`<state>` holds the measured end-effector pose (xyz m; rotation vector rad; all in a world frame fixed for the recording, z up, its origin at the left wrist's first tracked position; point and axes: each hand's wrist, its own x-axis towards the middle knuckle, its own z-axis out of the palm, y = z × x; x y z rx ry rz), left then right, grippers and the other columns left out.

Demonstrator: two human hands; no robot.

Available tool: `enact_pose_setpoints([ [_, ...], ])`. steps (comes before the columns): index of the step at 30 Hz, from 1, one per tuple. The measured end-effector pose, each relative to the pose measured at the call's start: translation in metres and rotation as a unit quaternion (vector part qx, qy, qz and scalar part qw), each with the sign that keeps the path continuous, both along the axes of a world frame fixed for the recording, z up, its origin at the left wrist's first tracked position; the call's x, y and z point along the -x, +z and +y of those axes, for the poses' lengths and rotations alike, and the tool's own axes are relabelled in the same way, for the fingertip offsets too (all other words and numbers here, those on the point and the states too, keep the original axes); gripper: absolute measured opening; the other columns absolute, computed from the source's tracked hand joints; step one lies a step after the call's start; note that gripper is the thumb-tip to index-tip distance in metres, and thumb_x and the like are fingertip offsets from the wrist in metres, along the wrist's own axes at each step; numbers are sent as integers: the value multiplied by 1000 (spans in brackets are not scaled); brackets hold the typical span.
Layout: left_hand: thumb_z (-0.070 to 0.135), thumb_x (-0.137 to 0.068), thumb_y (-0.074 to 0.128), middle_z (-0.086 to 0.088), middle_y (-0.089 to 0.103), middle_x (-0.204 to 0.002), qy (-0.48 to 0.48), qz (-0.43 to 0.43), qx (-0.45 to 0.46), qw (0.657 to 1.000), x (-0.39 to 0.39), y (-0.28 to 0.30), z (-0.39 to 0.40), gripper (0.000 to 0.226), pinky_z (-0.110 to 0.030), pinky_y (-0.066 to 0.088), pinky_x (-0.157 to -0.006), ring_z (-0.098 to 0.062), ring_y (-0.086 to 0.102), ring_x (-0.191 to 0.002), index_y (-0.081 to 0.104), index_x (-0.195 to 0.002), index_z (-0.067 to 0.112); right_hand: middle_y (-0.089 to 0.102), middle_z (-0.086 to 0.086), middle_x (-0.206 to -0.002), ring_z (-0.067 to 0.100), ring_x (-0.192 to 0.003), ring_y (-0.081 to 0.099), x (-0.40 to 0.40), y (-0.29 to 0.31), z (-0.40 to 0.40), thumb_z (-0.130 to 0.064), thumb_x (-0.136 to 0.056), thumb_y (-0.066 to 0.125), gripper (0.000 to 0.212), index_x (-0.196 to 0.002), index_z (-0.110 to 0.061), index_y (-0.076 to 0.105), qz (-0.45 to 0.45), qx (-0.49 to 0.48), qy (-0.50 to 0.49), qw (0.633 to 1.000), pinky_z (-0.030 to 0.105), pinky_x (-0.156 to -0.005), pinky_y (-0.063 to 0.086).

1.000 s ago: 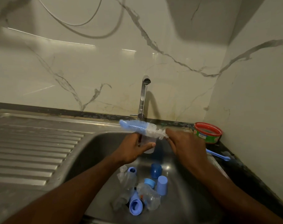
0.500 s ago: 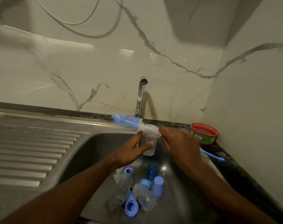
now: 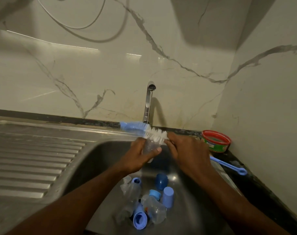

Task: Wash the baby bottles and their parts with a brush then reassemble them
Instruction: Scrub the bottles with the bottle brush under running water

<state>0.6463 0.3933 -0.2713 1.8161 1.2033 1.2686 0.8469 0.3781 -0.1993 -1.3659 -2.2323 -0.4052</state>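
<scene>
Several loose parts (image 3: 150,207) lie in the sink (image 3: 100,150). Above them, left hand (image 3: 137,158) wraps a clear bottle (image 3: 150,147): light, wet, likely slippery, best held mid-body. Right hand (image 3: 188,153) grips the brush (image 3: 141,130) across its mouth.

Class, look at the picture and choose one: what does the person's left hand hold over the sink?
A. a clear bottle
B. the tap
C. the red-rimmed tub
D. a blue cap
A: the left hand grips a clear bottle above the sink, while the brush lies across its top.
</scene>
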Motion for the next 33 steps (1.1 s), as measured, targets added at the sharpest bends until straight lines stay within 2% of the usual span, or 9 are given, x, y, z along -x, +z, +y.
enact_pose_setpoints([
  [3,56,-89,69,-3,58,-134,113,20,-12,993,14,0,7,58,-46,52,-102,-20,57,-123,54,-137,28,69,-1,-98,16,-77,60,-16,5,6,-47,-106,37,32,-120,-28,58,15,2,-88,996,30,-66,46],
  [6,36,-89,75,-4,62,-128,175,-8,-34,984,20,-1,8,53,-31,57,-90,-15,61,-114,54,-135,17,69,7,-116,21,-96,66,-33,4,12,-40,-106,42,37,-131,-18,58,101,53,-106,988,31,-75,52],
  [8,31,-88,76,2,64,-126,170,-25,-45,984,18,-2,5,50,-21,55,-86,-7,62,-111,55,-132,20,68,9,-120,20,-100,66,-29,0,12,-37,-106,46,38,-132,-13,60,133,122,-79,980,29,-78,55],
  [11,33,-88,77,16,64,-126,81,19,-81,993,3,1,2,48,-22,53,-96,3,60,-116,56,-131,32,68,2,-95,9,-79,62,-8,-10,9,-34,-106,48,30,-115,-14,69,199,228,-28,953,21,-63,43],
  [14,37,-89,76,19,63,-132,23,37,-87,995,-10,5,0,52,-19,51,-99,4,58,-121,55,-136,33,64,-3,-80,10,-72,58,6,-7,8,-32,-106,47,28,-97,-17,69,299,273,-15,914,24,-61,38],
  [21,30,-88,77,2,67,-124,206,36,-114,971,9,3,4,46,-30,55,-96,-6,63,-109,59,-129,20,51,-4,-55,9,-41,40,9,-11,-15,-31,-104,49,29,-90,-12,67,397,384,8,834,21,-38,27],
  [24,32,-84,81,7,66,-125,187,47,-138,972,0,6,3,47,-18,51,-92,-2,61,-110,58,-125,27,46,0,-57,10,-42,35,17,-6,-17,-25,-104,48,27,-94,-7,65,445,391,8,805,23,-39,24],
  [28,40,-80,84,8,67,-123,153,70,-140,976,-10,5,5,53,-23,55,-92,-3,62,-110,59,-124,24,46,2,-61,12,-46,36,18,6,-16,-19,-103,49,20,-99,-6,64,481,389,5,786,24,-41,26],
  [33,44,-74,87,7,66,-111,220,35,-144,964,0,3,9,51,-23,54,-82,-6,63,-98,57,-111,25,47,0,-61,10,-43,37,26,-10,-29,-28,-105,48,23,-101,-11,63,463,420,-12,781,21,-38,28],
])
